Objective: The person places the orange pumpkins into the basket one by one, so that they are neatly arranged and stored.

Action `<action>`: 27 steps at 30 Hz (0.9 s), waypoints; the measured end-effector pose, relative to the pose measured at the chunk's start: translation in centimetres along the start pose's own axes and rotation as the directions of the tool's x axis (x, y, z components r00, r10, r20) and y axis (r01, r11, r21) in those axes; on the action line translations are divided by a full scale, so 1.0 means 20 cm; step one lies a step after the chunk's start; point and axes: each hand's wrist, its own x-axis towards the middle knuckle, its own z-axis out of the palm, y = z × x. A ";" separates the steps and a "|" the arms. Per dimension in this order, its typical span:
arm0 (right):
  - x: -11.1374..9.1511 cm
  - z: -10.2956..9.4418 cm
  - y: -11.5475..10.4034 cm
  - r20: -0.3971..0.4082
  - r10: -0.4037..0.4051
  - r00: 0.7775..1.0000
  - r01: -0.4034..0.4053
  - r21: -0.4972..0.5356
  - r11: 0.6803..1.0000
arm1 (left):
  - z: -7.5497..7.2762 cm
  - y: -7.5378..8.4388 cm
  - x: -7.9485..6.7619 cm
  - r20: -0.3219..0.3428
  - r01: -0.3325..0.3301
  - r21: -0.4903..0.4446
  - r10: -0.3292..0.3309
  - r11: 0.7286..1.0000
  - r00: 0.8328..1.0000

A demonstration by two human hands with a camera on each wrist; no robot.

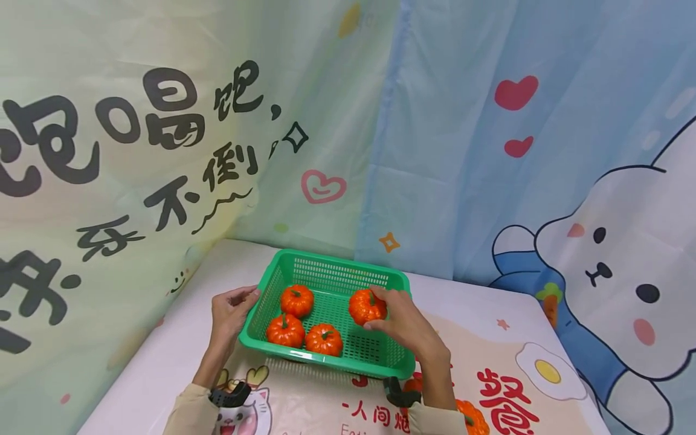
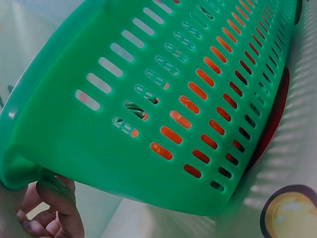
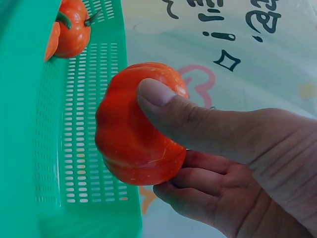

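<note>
A green slotted plastic basket (image 1: pixel 342 262) stands on the table. My left hand (image 1: pixel 228 314) holds its left end; in the left wrist view the fingers (image 2: pixel 59 203) curl under the rim. My right hand (image 1: pixel 408 326) grips a small orange toy pumpkin (image 1: pixel 361 308) over the basket's right half, thumb on one side and fingers on the other, as the right wrist view shows. Three more pumpkins sit inside towards the left: one behind (image 1: pixel 297 301), one at the front left (image 1: pixel 285 331) and one at the front middle (image 1: pixel 324 339).
Outside the basket, partly hidden by the right arm, lie an orange pumpkin (image 1: pixel 472 417) and another orange piece (image 1: pixel 413 385). Something dark red (image 2: pixel 277 114) shows beneath the basket's edge. A printed cloth (image 1: pixel 495 338) covers the table; printed curtains (image 1: pixel 435 151) hang behind and at the left.
</note>
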 end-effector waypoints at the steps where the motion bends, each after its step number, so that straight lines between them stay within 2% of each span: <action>1: 0.01 0.00 0.00 0.005 -0.012 1.000 0.012 0.000 1.000 | 0.00 0.00 0.00 0.000 -0.002 0.002 0.002 1.000 1.000; 12: 0.09 0.05 -0.04 0.043 -0.042 0.998 0.043 -0.021 0.999 | 0.00 -0.01 0.01 -0.002 -0.003 -0.026 0.003 1.000 1.000; 27: 0.19 0.07 -0.03 0.065 -0.107 0.992 0.112 -0.084 0.990 | 0.00 -0.01 0.01 0.010 0.009 -0.024 -0.009 1.000 1.000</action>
